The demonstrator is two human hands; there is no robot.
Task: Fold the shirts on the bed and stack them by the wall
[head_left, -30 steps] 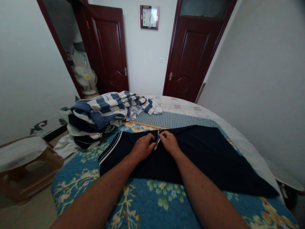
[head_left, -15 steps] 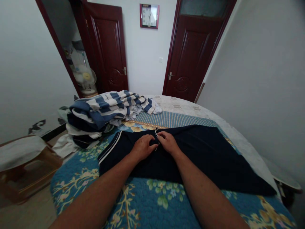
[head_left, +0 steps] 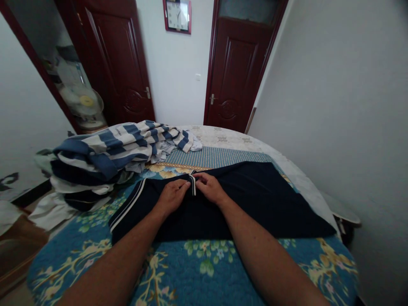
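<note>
A dark navy garment [head_left: 261, 204] with white trim lies spread flat across a blue floral quilt [head_left: 197, 263] on the bed. My left hand [head_left: 172, 196] and my right hand [head_left: 208, 188] rest side by side at its far edge. Both pinch the white-striped collar strip [head_left: 192, 185] between thumbs and fingers, one on each side of it. My forearms stretch over the garment's middle and hide part of it.
A heap of blue-and-white striped clothes [head_left: 111, 148] sits on the bed's left side. Beyond the bed are two dark red doors [head_left: 234, 72], a wall clock [head_left: 177, 15] and a fan [head_left: 83, 102]. A white wall [head_left: 344, 106] runs along the right.
The view has shifted, so everything sits further left in the picture. My hands stay together at the garment's far edge, and the white-striped strip between them now lies straight.
</note>
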